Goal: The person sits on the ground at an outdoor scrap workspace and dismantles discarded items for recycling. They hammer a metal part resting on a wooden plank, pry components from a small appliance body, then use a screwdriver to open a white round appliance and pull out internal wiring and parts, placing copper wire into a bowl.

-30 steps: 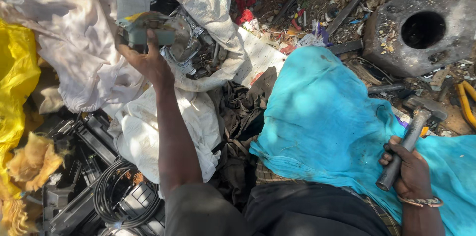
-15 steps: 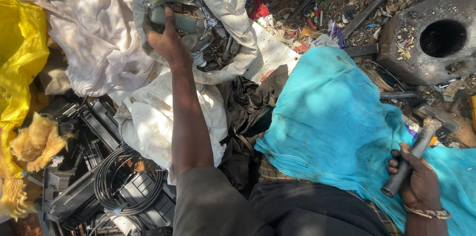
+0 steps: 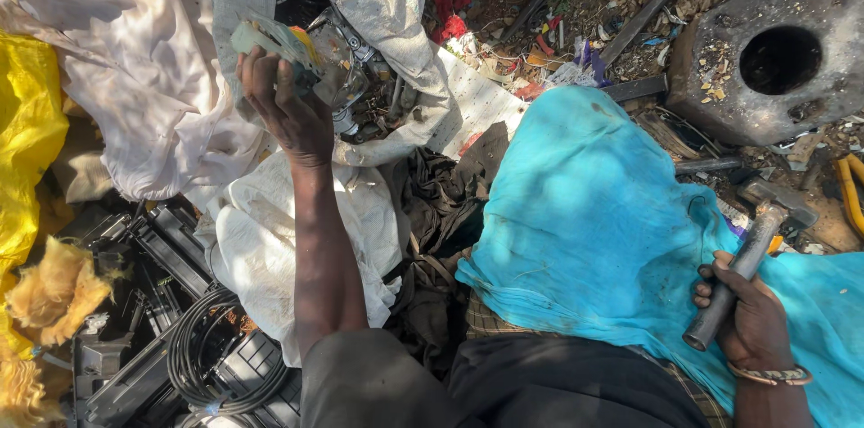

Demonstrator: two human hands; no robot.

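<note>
Left hand: I have my left hand (image 3: 286, 113) raised over the open white sack (image 3: 396, 50), fingers clamped round a small flat scrap piece (image 3: 274, 39), greenish with a yellow patch.
Right hand: my right hand (image 3: 751, 324) rests low by my knee, fingers wrapped tight on the grey handle of a hammer (image 3: 747, 257), its head pointing away from me.
Progress: by my reading one piece is picked out of the sack and not yet struck or set down; the sack looks well filled with tangled metal parts, so most sorting seems left.
Materials: woven, grimy sacking; a smooth turquoise cloth (image 3: 594, 230) over my lap; a rough stone block (image 3: 765, 59) with a round hole; coiled black cable (image 3: 202, 365) on ribbed black plastic casings.
</note>
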